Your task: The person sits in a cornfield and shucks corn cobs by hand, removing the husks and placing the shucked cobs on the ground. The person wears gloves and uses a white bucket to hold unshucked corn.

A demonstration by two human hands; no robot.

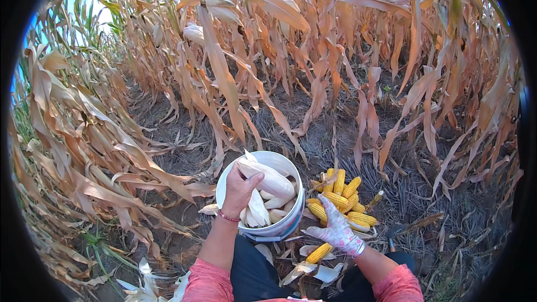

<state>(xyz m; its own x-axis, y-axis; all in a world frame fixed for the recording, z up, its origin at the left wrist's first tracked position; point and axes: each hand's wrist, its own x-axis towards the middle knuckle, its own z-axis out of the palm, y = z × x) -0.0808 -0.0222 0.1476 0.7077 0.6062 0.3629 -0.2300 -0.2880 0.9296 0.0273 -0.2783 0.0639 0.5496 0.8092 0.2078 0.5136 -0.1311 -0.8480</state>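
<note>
My bare left hand (242, 186), a beaded bracelet at its wrist, grips one end of a corn ear in pale dry husk (272, 179). That ear is held over a white plastic bucket (225, 176) holding several more husked-over ears (277, 214). My right hand (335, 230), in a patterned light glove, has its thumb and fingers apart and nothing visible in its grasp. Just beyond it lies a pile of bare yellow corn cobs (346, 191) on the ground. Another yellow cob (319, 253) rests on loose husks between my legs, below the glove.
Dry corn stalks (327, 63) stand close ahead, with brown leaves (126, 163) leaning in at the left. Stripped husks (147, 285) lie at the lower left. A tool with a dark head (394, 230) is partly visible beside my right knee. Straw and dead leaves cover the soil.
</note>
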